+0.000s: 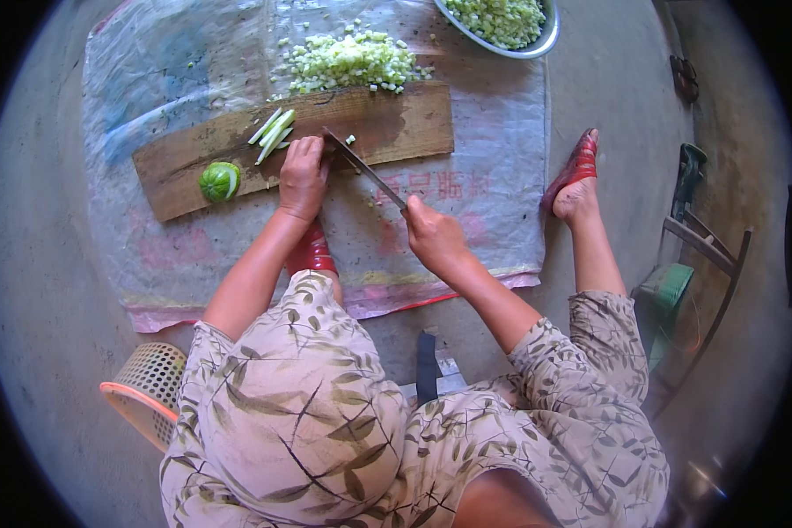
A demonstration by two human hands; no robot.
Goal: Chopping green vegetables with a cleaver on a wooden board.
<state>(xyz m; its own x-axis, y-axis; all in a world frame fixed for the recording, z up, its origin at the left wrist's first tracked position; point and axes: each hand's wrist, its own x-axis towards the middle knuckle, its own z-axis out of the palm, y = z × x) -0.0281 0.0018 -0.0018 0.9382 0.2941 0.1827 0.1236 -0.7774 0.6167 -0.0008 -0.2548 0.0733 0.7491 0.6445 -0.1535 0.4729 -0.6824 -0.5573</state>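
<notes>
My right hand (435, 234) is closed around the handle of a knife (369, 171), whose blade reaches up and left to a wooden board (402, 125). My left hand (303, 175) rests at the board's near edge, beside the blade tip, with its fingers bent down; whatever lies under them is hidden. Just left of it are several pale green vegetable strips (275, 135). A green vegetable piece (219, 182) with a cut strip on its side sits near the board's left end. Behind the board lies a heap of diced pale green vegetable (350, 61), and one small cube (350, 139) is near the blade.
A plastic sheet (501, 218) lies under the board. At the upper right stands a metal bowl (552, 36) of diced vegetable. A perforated plastic basket (148, 376) lies tipped at the lower left. My feet in red shoes flank the sheet's right part; a green item (670, 290) stands at right.
</notes>
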